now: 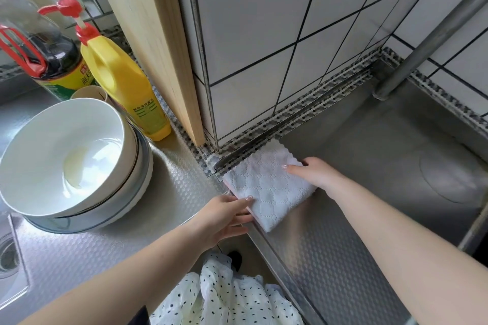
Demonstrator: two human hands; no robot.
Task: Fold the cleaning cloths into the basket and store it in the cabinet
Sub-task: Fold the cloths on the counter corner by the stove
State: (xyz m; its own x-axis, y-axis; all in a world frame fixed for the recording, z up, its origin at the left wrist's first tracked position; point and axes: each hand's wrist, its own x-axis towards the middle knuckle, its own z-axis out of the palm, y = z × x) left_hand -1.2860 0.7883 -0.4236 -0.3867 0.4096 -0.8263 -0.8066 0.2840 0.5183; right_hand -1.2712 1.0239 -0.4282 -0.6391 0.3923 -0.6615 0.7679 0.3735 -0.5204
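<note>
Stainless-steel counter (343, 258) with an embossed pattern fills the lower field, meeting a white tiled wall (264, 47) at an inside corner. We see one cleaning cloth (266, 187), white with a quilted diamond weave and a scalloped edge, lying folded into a compact rectangle on the counter just beside the corner; a pink underside shows at its near-left edge.

Left hand (227, 216): fingers straight, tips resting on the cloth's near-left edge, holding nothing. Right hand (314, 174): fingers extended flat, pressing the far-right side of the cloth, nothing gripped.

We judge the cloth light, soft and limp, with no stiffness of its own; on smooth steel it may slide, and the fold may spring open if lifted by one corner. A sensible hold would be a pinch through all layers at the folded edge, or both hands under opposite ends.

Containers: stacked white bowls (74, 158) at left, the top one appearing empty; a yellow pump bottle (126, 92) and a dark sauce bottle (52, 60) behind them. We see no basket and no cabinet in this view.
</note>
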